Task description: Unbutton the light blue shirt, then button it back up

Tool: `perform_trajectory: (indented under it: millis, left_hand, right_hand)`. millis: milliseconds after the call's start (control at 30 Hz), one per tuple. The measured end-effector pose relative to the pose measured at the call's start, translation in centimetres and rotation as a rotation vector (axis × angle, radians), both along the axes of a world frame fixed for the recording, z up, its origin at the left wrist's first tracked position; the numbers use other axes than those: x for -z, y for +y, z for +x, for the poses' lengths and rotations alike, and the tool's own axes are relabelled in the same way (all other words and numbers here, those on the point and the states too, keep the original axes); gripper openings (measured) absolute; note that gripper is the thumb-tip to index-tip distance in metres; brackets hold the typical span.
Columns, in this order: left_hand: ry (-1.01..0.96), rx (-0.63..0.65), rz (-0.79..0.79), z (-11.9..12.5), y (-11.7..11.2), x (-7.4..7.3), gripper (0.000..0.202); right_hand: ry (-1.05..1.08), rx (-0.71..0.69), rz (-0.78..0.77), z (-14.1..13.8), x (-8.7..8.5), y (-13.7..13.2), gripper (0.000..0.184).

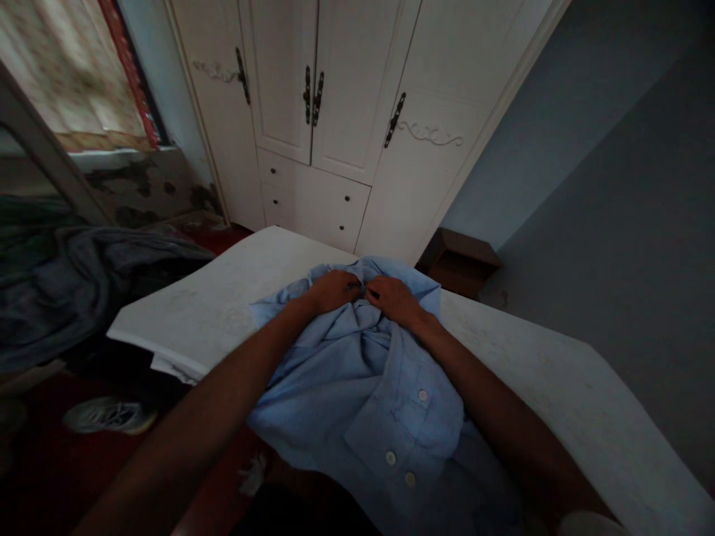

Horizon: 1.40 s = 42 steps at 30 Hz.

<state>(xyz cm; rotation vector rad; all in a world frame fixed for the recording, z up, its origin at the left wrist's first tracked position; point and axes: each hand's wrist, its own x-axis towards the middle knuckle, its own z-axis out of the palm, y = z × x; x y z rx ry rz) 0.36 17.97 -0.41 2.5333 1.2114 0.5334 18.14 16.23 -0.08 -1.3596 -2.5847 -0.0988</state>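
Observation:
A light blue button-up shirt [329, 372] lies bunched on the white table, its near part hanging over the front edge. One cuff [416, 417] with several pale buttons faces up at the lower right. My left hand [334, 289] is closed on the fabric near the shirt's far side. Right beside it, my right hand [392, 298] pinches the cloth too, the fingertips of both hands almost meeting. A small dark spot shows between the fingers, too dim to make out.
The white table [536, 365] stretches to both sides. Behind it stands a white wardrobe [313, 190] with dark handles. Grey and green cloth [100, 275] is heaped at left, above a shoe [112, 415] on the red floor. A brown box-like cabinet [463, 260] sits by the right wall.

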Motion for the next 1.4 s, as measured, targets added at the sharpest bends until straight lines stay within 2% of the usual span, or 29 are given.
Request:
perform_trajectory:
  millis: [133,367,567,700,767,933,1200,1400]
  left_hand:
    - [0.020,-0.016,0.008,0.0,-0.3,-0.1,0.029]
    - [-0.055,-0.012,0.016,0.1,-0.2,0.3,0.030]
    - [-0.098,-0.008,-0.017,-0.1,-0.5,0.1,0.035]
    - [-0.085,0.062,0.034,-0.2,-0.5,0.1,0.033]
    - [-0.026,0.044,0.088,-0.1,-0.5,0.1,0.030]
    - [0.150,-0.039,0.164,0.2,-0.8,0.1,0.027]
    - [0.198,-0.024,0.145,0.1,-1.3,-0.3,0.028]
    - [0.215,-0.012,0.149,0.2,-1.5,-0.7,0.029]
  right_hand:
    - [0.131,-0.071,-0.066,0.6,-0.1,0.7,0.019]
    - [0.372,-0.195,-0.182,1.3,0.4,1.0,0.026]
    - [0.523,-0.125,-0.248,1.9,1.2,0.9,0.029]
    - [0.596,-0.086,-0.317,2.1,1.6,1.0,0.032]
    - [0.611,-0.095,-0.323,2.1,1.6,1.1,0.032]
    - [0.590,-0.135,-0.259,2.0,1.8,1.1,0.034]
    - [0.512,-0.265,-0.089,1.9,2.7,1.0,0.031]
    - [0.391,-0.286,0.060,1.9,3.5,1.2,0.028]
